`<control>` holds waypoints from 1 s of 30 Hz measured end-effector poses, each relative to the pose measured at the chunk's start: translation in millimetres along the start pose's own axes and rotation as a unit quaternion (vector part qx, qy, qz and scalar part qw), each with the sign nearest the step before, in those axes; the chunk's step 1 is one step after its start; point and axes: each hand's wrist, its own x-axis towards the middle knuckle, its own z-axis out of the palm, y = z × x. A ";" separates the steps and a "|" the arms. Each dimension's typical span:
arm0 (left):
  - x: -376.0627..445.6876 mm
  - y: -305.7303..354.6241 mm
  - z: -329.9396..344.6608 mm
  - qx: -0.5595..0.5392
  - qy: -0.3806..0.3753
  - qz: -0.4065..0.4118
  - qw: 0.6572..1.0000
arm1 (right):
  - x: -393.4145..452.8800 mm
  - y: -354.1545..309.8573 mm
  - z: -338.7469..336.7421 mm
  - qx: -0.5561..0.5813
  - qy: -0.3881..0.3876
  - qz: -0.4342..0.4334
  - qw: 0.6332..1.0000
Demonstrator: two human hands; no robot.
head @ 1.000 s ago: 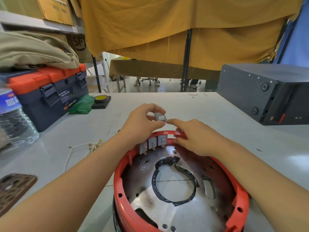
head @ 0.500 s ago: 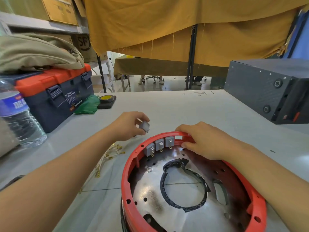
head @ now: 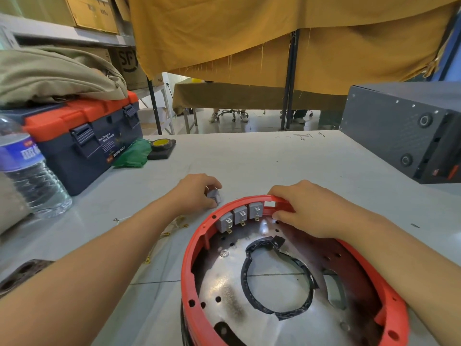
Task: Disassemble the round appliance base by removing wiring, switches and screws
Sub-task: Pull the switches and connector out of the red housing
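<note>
The round appliance base (head: 197,248) has a red plastic rim around a shiny metal plate with a black ring of tape in its middle. Three grey switches (head: 240,215) sit side by side in the far rim, with an empty slot (head: 269,204) to their right. My left hand (head: 197,193) holds a loose grey switch (head: 214,196) low over the table, just left of the rim. My right hand (head: 306,211) grips the far rim beside the empty slot. Loose white wires with brass terminals (head: 172,228) lie on the table under my left forearm.
A blue and orange toolbox (head: 82,143) with a beige cloth on top and a water bottle (head: 30,171) stand at the left. A green bag (head: 132,153) and a tape measure (head: 162,146) lie behind. A dark metal box (head: 404,128) occupies the right.
My left hand has carried the freed grey switch away from the rim, leftward and down toward the table. My right hand has settled onto the rim.
</note>
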 end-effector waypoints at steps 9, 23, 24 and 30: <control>0.3 -4.2 0.6 0.015 0.015 -0.005 1.000 | -1.1 -2.5 -1.6 -0.006 -0.006 0.003 1.000; -28.1 48.9 -29.0 -0.120 0.035 0.059 0.990 | 1.4 -3.1 -5.4 0.067 0.035 -0.029 0.997; -32.4 55.5 -30.2 -0.118 0.018 0.072 0.990 | 1.9 -3.5 -6.0 0.073 0.039 -0.036 0.996; -45.9 67.3 -28.1 -0.117 -0.035 0.092 0.988 | 5.9 -7.9 -7.9 0.089 0.051 -0.047 0.994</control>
